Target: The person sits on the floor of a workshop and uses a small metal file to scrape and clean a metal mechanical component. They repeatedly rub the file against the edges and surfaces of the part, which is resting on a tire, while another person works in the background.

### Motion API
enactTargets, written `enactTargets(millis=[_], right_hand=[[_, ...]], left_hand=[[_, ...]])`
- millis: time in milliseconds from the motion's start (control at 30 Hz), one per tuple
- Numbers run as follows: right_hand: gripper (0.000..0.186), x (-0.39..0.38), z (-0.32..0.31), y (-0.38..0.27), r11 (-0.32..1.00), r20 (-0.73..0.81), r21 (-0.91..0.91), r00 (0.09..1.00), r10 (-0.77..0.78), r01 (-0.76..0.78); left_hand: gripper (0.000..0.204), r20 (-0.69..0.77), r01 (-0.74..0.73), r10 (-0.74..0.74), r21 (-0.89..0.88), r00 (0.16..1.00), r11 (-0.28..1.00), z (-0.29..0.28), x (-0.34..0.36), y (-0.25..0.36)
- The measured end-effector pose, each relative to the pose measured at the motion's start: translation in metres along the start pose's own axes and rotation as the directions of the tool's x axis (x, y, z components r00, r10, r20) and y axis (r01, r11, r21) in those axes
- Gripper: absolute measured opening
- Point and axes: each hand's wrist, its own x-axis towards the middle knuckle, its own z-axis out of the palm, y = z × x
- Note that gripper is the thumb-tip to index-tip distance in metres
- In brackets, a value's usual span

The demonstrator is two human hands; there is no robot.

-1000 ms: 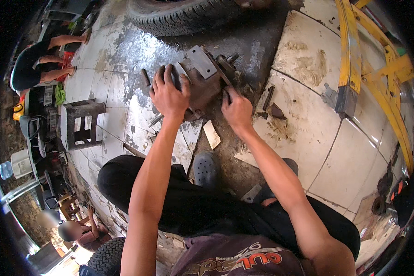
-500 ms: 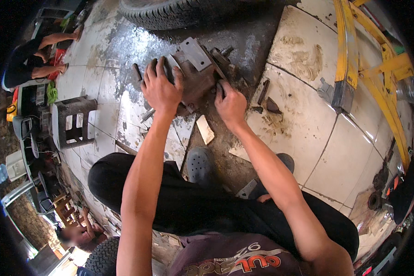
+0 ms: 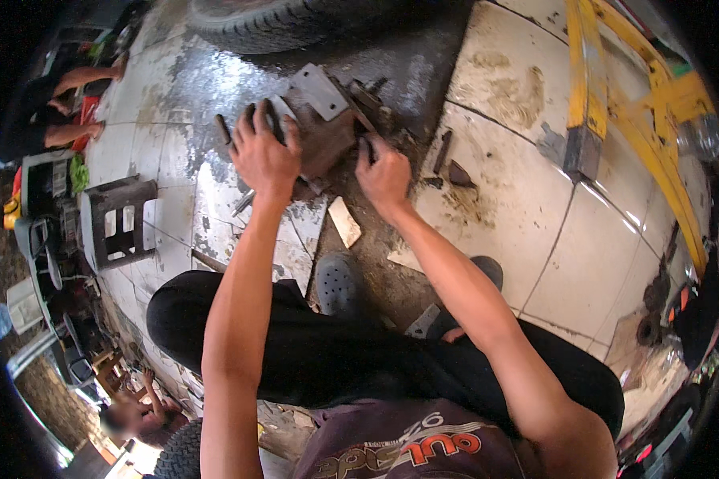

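Observation:
A grimy metal assembly [image 3: 323,148] lies on the dark floor patch, with a grey two-holed plate [image 3: 318,89] on top and a shaft-like fitting at its upper right. My left hand [image 3: 264,156] rests over its left part, spread fingers curled over a thin grey piece, thumb on the right; the fingertips' contact is hard to make out. My right hand [image 3: 383,172] grips the assembly's right side at a narrow metal strip [image 3: 362,120], thumb and fingers pressed together. A short dark rod [image 3: 222,128] lies left of my left hand, loose dark scraps [image 3: 461,176] to the right.
A tyre [image 3: 256,32] is ahead, a yellow metal frame [image 3: 655,176] at right, a plastic stool [image 3: 120,219] at left. Another person's legs [image 3: 72,132] show upper left; another person [image 3: 136,415] is lower left. My grey clogs [image 3: 335,283] are below the assembly.
The view has shifted, so floor, assembly and hands sit further left in the picture. Both hands stay on the assembly, with little visible change in their hold.

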Motion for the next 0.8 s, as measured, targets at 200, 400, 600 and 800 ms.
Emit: enactTargets(millis=[200,400,600,800], right_hand=[[0.029,-0.028,-0.004,0.013,0.987,-0.023,0.154,0.999,-0.032,0.035],[0.056,-0.035,-0.020,-0.003,0.989,0.222,0.069,0.969,0.110,-0.128],[0.065,-0.033,-0.028,0.004,0.995,0.338,0.032,0.938,0.081,-0.097],[0.063,-0.015,-0.031,0.001,0.999,0.322,-0.018,0.946,0.044,-0.040]], left_hand=[[0.051,0.010,0.026,-0.025,-0.045,1.000,0.999,0.002,0.001,-0.001],[0.049,0.006,0.041,-0.040,-0.053,0.999,0.998,0.002,0.002,0.001],[0.046,0.006,0.011,-0.011,-0.039,1.000,0.999,0.002,0.001,-0.001],[0.044,0.004,0.033,-0.033,-0.088,0.999,0.996,0.003,0.004,0.003]])
